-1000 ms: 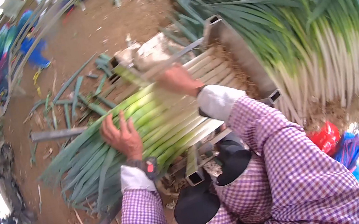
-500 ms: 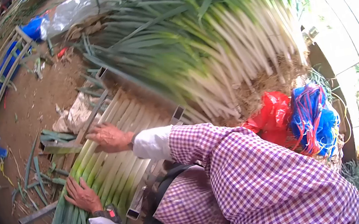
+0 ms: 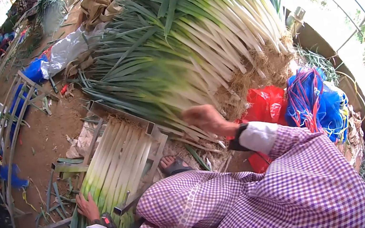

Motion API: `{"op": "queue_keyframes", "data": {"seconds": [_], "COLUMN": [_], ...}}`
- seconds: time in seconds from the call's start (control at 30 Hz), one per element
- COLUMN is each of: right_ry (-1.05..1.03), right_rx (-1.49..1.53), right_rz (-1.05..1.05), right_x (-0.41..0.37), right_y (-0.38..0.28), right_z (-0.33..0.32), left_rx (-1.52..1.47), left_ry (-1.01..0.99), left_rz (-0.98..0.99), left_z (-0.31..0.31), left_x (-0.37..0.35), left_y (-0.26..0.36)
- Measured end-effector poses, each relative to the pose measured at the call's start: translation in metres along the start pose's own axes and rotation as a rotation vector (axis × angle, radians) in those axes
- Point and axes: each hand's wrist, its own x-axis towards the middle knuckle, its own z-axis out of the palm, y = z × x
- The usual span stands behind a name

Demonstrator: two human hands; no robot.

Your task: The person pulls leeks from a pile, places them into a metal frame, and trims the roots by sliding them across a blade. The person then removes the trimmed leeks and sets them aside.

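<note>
L hand (image 3: 87,207): 1, lies palm down, fingers spread flat, on green tops of the leek row (image 3: 115,161) at near end of the metal frame (image 3: 152,129). Grips nothing. 1 watch (image 3: 108,219) w/ red face on that wrist, white cuff behind it.

R hand (image 3: 206,118): 1, raised at root ends of the leek pile (image 3: 189,40), just past the frame's far edge. Motion blur; can't tell if fingers close on a stalk or only touch. Dark band at wrist.

Leek row: single layer, stalks side by side, white shafts twd frame's far end, greens hanging over near end. Approx 8 stalks; count not firm, edges merge.

Leek pile: 1 big stack, too many stalks to count, roots + soil facing the person.

Beside pile's root end: 1 red bag (image 3: 265,102), 1 bundle of blue netting (image 3: 318,101), touching each other.

1 foot (image 3: 174,164) in a sandal on the ground (image 3: 50,131), just beside frame's side rail.

Leaf scraps (image 3: 63,165): several cut green pieces on dirt off frame's other side; no. unclear.
</note>
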Motion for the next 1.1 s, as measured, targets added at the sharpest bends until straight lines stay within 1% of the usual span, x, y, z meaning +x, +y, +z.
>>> {"op": "queue_keyframes", "data": {"seconds": [0.03,0.07,0.13,0.17,0.2,0.27,0.3,0.33,0.4,0.43,0.47,0.53,0.57,0.6,0.67,0.73,0.77,0.8,0.83,0.87,0.93,1.0,1.1], "right_ry": [0.035,0.07,0.131,0.157,0.163,0.173,0.145,0.153,0.174,0.185,0.189,0.218,0.204,0.174,0.189,0.18,0.173,0.209,0.244,0.28,0.453,0.586,0.758], "right_rx": [-0.089,-0.179,-0.06,0.071,-0.025,-0.222,-0.301,-0.362,-0.484,-0.465,-0.493,-0.562,-0.397,-0.504,-0.346,-0.387,-0.406,-0.366,-0.322,-0.278,-0.549,-0.691,-0.914], "right_rz": [0.041,0.086,0.167,0.25,0.222,0.16,0.223,0.227,0.228,0.259,0.23,0.166,0.188,0.092,0.057,-0.01,-0.038,-0.082,-0.132,-0.19,-0.295,-0.273,-0.314], "right_x": [-0.008,-0.017,-0.036,-0.042,-0.045,-0.047,-0.046,-0.046,-0.043,-0.044,-0.044,-0.044,-0.044,-0.045,-0.048,-0.04,-0.035,-0.028,-0.017,-0.001,0.024,0.037,0.058], "right_y": [0.008,0.017,0.036,0.049,0.067,0.099,0.103,0.108,0.118,0.119,0.123,0.137,0.142,0.133,0.11,0.075,0.063,0.056,0.047,0.036,0.008,-0.034,-0.047], "right_z": [-0.021,-0.04,-0.07,-0.079,-0.089,-0.102,-0.106,-0.107,-0.107,-0.107,-0.106,-0.105,-0.105,-0.109,-0.115,-0.133,-0.144,-0.158,-0.174,-0.191,-0.225,-0.251,-0.289], "left_rx": [-0.158,-0.288,-0.548,-0.595,-0.643,-0.826,-0.922,-1.017,-1.284,-1.374,-1.467,-1.733,-1.784,-1.831,-1.94,-1.921,-1.817,-1.711,-1.605,-1.636,-1.688,-1.633,-1.567], "left_ry": [0.075,0.063,0.033,0.042,0.051,0.035,0.031,0.024,-0.043,-0.104,-0.17,-0.36,-0.459,-0.558,-0.814,-0.91,-0.839,-0.765,-0.686,-0.701,-0.742,-0.713,-0.673], "left_rz": [0.057,0.118,0.246,0.298,0.351,0.405,0.479,0.554,0.65,0.646,0.644,0.682,0.596,0.507,0.369,0.178,0.138,0.092,0.051,0.107,0.213,0.215,0.229], "left_z": [-0.003,-0.007,-0.021,-0.057,-0.114,-0.194,-0.222,-0.245,-0.281,-0.289,-0.292,-0.278,-0.268,-0.254,-0.21,-0.158,-0.137,-0.123,-0.118,-0.123,-0.133,-0.13,-0.131], "left_x": [0.004,0.011,0.029,0.016,-0.01,-0.059,-0.077,-0.097,-0.149,-0.169,-0.188,-0.214,-0.226,-0.233,-0.235,-0.231,-0.23,-0.231,-0.231,-0.232,-0.238,-0.24,-0.24], "left_y": [-0.006,-0.014,-0.016,0.01,0.056,0.129,0.16,0.189,0.248,0.274,0.297,0.342,0.364,0.383,0.409,0.421,0.425,0.429,0.431,0.433,0.435,0.437,0.441]}}
